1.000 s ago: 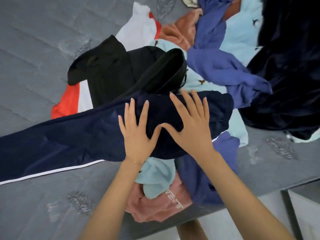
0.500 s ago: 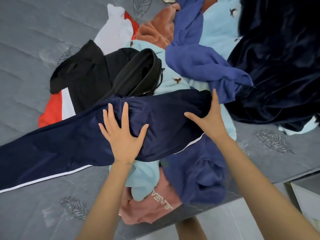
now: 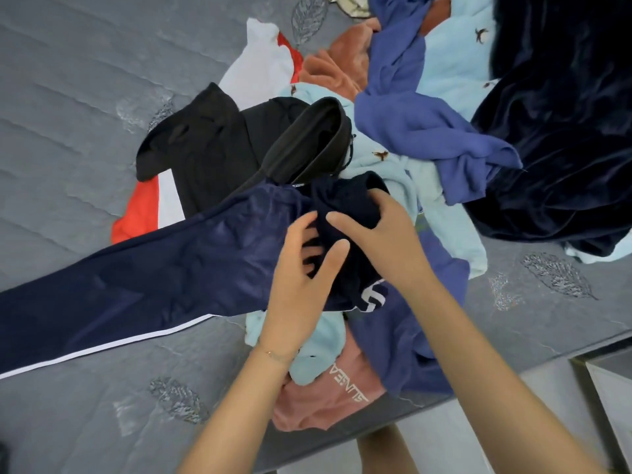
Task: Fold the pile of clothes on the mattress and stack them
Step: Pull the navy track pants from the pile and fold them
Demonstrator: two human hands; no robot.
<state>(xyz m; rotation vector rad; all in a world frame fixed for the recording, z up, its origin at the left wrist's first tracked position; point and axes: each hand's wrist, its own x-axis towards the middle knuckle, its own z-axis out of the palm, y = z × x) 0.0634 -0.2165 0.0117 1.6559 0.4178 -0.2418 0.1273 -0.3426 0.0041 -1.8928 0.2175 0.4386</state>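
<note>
Near the front edge of the grey quilted mattress (image 3: 68, 97), your left hand (image 3: 299, 278) and right hand (image 3: 384, 241) are gripping navy white-striped track trousers (image 3: 154, 275) at the waist; the jumbled clothes pile (image 3: 410, 131) is lying unfolded, nothing stacked.

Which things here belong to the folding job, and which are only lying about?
Job: navy trousers, gripped by left hand and right hand; black garment, blue sweater, pink top, waiting on the mattress.
Lying about: white object beside the mattress.

pale floor (image 3: 437, 449) lower right; white box corner (image 3: 612, 388) beside it.
</note>
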